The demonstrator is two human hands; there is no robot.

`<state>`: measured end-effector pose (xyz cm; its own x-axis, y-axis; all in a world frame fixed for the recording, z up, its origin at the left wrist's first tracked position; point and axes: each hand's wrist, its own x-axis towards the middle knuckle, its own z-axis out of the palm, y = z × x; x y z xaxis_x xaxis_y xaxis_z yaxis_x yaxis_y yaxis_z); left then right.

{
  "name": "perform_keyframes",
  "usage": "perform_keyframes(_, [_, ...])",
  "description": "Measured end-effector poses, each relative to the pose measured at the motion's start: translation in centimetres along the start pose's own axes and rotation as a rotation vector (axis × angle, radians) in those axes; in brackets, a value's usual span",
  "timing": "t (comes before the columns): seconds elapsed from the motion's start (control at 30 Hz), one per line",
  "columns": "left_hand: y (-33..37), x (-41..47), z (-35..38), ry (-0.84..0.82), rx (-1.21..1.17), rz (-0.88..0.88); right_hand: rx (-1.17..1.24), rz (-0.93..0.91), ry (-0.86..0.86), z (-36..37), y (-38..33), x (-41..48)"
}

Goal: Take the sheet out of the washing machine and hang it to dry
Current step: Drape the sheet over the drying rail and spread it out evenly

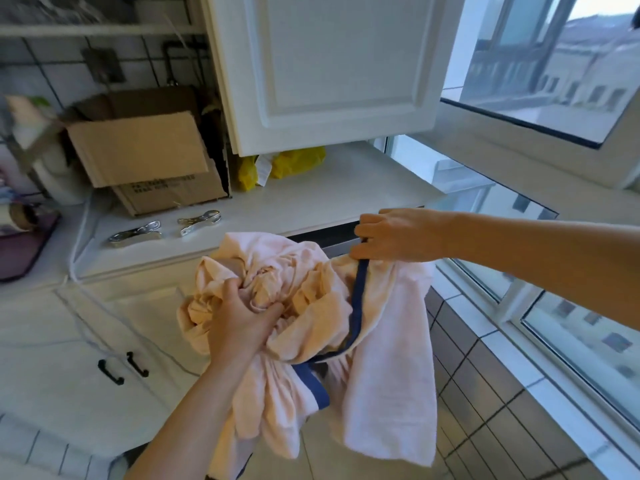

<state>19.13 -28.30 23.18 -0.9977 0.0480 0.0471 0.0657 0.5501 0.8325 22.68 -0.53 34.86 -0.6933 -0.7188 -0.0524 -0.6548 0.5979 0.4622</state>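
Though bunched, sheet (311,317) edge in fingers (370,233).

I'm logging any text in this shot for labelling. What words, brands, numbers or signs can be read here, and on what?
No text here can be read.
Cardboard box: two rows of dark print on its front, too blurred to read.
White tag on the yellow bag: faint print, too small to read.
Sheet: no text shows on it.

We see the sheet (311,306) before the counter (346,188), on which clips (135,233) lie before the box (138,150), the bag (298,162) to its right.
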Motion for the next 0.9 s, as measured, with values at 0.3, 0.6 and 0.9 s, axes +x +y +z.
perform_keyframes(0.3, [3.4,-2.4,-2.0,-0.032,-0.075,0.072,-0.304,0.012,0.042,-6.8,-0.8,-3.8])
perform_keyframes(0.6, [6.0,-1.3,-5.7,-0.156,-0.172,0.126,-0.313,0.163,-0.083,-12.3,-2.1,-5.2])
perform_keyframes(0.9, [10.1,0.0,-7.6,-0.256,-0.214,0.273,-0.543,0.12,-0.263,-15.8,-2.1,-6.4])
